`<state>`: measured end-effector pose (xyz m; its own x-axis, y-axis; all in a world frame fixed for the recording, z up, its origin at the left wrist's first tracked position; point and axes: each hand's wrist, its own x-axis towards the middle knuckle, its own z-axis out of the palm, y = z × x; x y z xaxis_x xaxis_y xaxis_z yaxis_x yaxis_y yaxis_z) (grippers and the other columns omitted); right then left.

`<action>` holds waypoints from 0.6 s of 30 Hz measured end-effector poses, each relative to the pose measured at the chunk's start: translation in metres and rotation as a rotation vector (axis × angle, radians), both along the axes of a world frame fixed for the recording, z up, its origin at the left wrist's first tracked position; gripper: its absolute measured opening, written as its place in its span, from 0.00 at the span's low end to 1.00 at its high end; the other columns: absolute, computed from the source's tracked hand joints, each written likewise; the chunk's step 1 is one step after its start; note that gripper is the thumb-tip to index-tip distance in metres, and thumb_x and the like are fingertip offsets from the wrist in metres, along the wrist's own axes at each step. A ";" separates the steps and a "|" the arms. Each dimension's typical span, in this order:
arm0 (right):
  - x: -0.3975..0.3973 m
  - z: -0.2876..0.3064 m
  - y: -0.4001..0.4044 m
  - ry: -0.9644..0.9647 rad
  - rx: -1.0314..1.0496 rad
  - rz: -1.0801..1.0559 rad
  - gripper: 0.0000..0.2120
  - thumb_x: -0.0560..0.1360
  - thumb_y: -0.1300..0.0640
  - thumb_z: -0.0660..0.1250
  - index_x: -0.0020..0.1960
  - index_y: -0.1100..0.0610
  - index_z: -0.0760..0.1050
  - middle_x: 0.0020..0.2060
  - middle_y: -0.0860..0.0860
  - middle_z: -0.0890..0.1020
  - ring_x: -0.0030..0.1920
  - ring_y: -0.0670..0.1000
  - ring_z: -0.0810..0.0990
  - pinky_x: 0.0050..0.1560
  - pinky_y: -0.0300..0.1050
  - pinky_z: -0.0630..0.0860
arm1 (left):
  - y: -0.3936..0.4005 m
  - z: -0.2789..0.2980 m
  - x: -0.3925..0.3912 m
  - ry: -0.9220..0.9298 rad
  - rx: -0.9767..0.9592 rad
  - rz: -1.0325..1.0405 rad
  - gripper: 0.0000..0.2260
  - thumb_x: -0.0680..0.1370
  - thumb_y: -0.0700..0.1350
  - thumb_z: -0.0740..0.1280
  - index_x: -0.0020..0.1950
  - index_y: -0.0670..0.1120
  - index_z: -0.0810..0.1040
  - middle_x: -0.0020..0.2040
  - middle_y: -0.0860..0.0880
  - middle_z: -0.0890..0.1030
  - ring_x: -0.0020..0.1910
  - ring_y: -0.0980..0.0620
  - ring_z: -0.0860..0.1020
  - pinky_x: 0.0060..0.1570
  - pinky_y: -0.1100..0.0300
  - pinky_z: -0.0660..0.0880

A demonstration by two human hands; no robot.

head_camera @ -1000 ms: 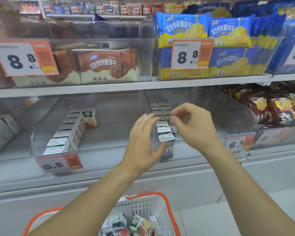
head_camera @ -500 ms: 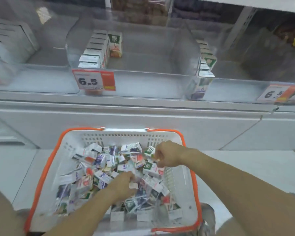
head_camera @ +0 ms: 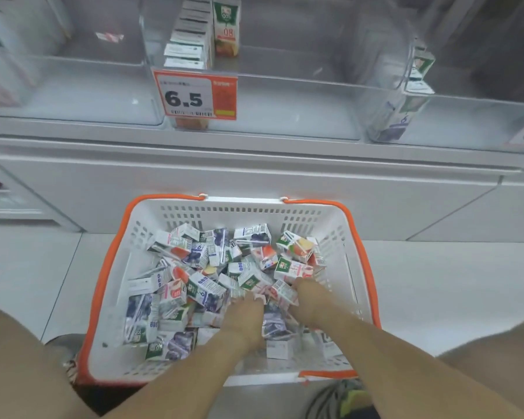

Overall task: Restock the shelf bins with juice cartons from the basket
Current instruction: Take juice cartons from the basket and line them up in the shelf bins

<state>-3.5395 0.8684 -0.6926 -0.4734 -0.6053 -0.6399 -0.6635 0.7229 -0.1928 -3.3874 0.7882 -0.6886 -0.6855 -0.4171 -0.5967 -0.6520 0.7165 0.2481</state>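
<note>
Basket (head_camera: 176,220) heaped with cartons (head_camera: 206,290); bin (head_camera: 285,86) sparse.

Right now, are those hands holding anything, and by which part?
Cannot be told: both the left hand and right hand are among the juice cartons, fingers hidden.

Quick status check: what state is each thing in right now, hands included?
White plastic basket with orange rim: on floor, holding loose cartons.
Small juice cartons: jumbled, mostly lying flat.
Clear plastic shelf bin: mostly bare, one carton row.
Left hand: down among cartons.
Right hand: down among cartons, grip unclear.
</note>
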 end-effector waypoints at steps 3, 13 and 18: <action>-0.012 0.027 -0.017 -0.030 0.099 0.102 0.11 0.74 0.58 0.68 0.56 0.58 0.74 0.45 0.52 0.77 0.44 0.51 0.77 0.39 0.40 0.72 | -0.012 0.010 0.003 0.060 0.127 0.148 0.28 0.70 0.48 0.76 0.66 0.45 0.71 0.61 0.46 0.76 0.57 0.47 0.77 0.56 0.55 0.76; -0.089 0.201 -0.073 -0.013 -0.069 0.309 0.22 0.75 0.47 0.72 0.67 0.45 0.71 0.62 0.47 0.76 0.59 0.53 0.77 0.58 0.46 0.74 | -0.085 0.106 -0.009 0.364 0.608 0.444 0.26 0.69 0.46 0.79 0.63 0.53 0.73 0.56 0.52 0.72 0.42 0.58 0.76 0.46 0.62 0.74; -0.092 0.252 -0.056 -0.398 -0.504 0.060 0.15 0.77 0.52 0.71 0.61 0.42 0.74 0.57 0.46 0.79 0.50 0.50 0.83 0.47 0.45 0.82 | -0.123 0.179 -0.005 0.453 0.766 0.493 0.26 0.62 0.46 0.84 0.58 0.53 0.80 0.53 0.39 0.80 0.52 0.43 0.82 0.53 0.54 0.78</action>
